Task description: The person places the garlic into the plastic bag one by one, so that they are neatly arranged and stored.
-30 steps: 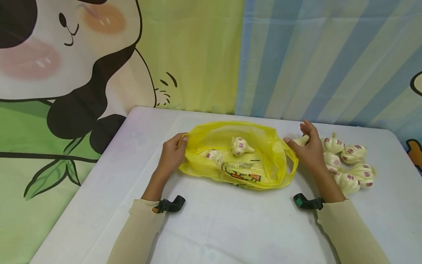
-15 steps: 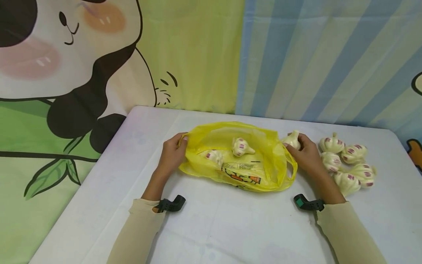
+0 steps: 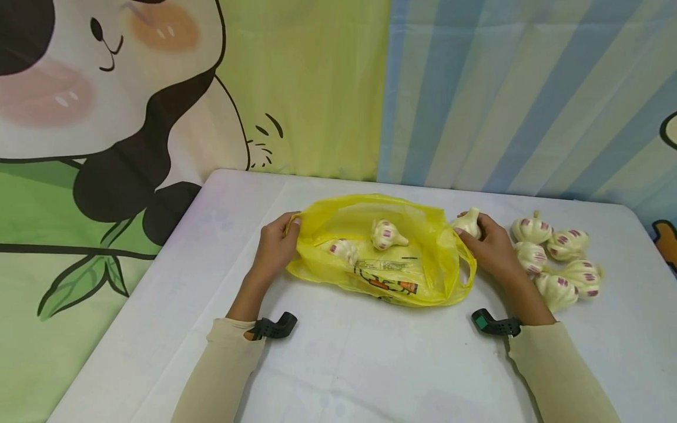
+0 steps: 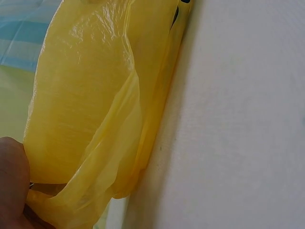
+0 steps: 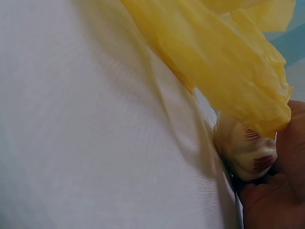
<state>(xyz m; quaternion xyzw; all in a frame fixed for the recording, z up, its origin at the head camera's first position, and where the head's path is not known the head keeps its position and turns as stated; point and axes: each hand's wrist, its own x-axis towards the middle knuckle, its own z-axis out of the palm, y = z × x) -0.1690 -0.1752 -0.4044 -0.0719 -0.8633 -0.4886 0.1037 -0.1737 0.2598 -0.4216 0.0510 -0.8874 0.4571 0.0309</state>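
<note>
A yellow plastic bag (image 3: 433,252) lies on its side with its mouth held wide. My left hand (image 3: 276,244) pinches its left edge between thumb and fingers; the left wrist view shows the thumb (image 4: 12,176) on the yellow film. Inside the bag are two garlic bulbs, one near the middle (image 3: 386,234) and one further left (image 3: 345,250). At the bag's right side, my right hand (image 3: 494,249) grips another garlic bulb (image 3: 468,224), stem up. In the right wrist view this bulb (image 5: 245,148) is partly covered by the bag's edge, and the thumb meets that edge.
Several more garlic bulbs (image 3: 567,245) are grouped to the right of my right hand. Everything stands on a white-covered table (image 3: 370,364). A printed curtain (image 3: 312,88) hangs right behind its far edge.
My right hand has closed round a garlic bulb beside the bag and turned it stem up. My left hand keeps its pinch on the bag.
</note>
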